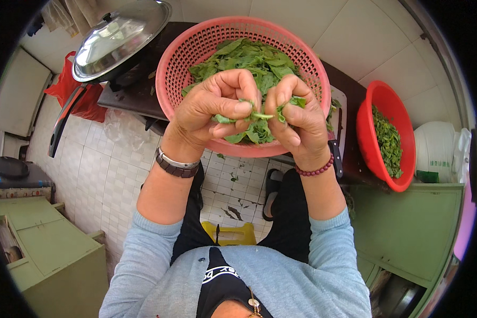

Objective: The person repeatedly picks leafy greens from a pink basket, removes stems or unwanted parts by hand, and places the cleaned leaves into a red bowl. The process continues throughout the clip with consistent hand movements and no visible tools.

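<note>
Both hands are raised over the near side of a pink plastic colander that holds a heap of leafy greens. My left hand pinches a piece of green leaf with a pale stem between thumb and fingers. Close beside it, my right hand grips another bit of green leaf. The stem's tip points toward the right hand, and I cannot tell whether the two pieces are joined. Part of the heap is hidden behind my hands.
Right of the colander, a black-handled knife lies by a cutting board. Beyond stands a red basin of chopped greens. A lidded wok is at the left, its handle jutting out. Below, a yellow stool and leaf scraps show.
</note>
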Motion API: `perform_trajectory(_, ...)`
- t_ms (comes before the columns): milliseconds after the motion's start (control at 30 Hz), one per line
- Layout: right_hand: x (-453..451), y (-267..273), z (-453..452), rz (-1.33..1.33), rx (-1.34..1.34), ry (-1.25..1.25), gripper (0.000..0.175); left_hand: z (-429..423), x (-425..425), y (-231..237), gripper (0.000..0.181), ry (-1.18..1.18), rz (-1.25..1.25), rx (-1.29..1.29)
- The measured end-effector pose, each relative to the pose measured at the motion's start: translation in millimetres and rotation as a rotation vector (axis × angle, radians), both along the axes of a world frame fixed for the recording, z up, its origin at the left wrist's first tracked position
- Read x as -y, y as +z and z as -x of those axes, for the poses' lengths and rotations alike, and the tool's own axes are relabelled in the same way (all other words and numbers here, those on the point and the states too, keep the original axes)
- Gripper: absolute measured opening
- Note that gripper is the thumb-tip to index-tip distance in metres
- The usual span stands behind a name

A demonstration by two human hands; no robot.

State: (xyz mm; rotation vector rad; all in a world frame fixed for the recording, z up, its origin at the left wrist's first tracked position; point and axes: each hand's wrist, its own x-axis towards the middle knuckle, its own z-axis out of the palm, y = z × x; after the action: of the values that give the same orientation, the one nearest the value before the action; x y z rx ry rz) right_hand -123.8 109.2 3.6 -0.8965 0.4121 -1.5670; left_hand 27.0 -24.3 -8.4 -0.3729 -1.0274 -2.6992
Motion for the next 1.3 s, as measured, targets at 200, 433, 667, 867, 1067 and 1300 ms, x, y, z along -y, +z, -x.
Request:
perform_trajectory(200,4.5,5.7,1.5,-0.166,-0.232,-0.417,0.009,3.7,0.4,2.8,0.009,0.3,0.053,0.168)
perform_trajectory(433,6.6,4.4,-4.1,-0.245,-0.4,-0.502,0.014,8.4,-6.1,3.9,0.012,0.424,0.197,0.321)
perform_trajectory(667,8.0,3.0,-9.2,-0.099,-0.821,-0.637,0.013,4.0,-9.1,7.7,0.028,0.438,0.316,0.425)
perform_trajectory(867,4.4,3.5,1.7,-0.18,-0.804,-0.702,0.01,6.4,-13.3,19.0,0.031,0.458,0.258,0.378)
perform_trajectory(1067,4.7,5.8,-2.5,-0.219,-0.699,-0.627,0.005,8.9,-9.1,2.4,0.019,0.572,0.496,0.311)
perform_trajectory(1300,1.4,1.8,2.9,-0.112,-0.273,-0.337,0.006,1.9,-7.9,9.3,0.008,0.304,0.233,0.197)
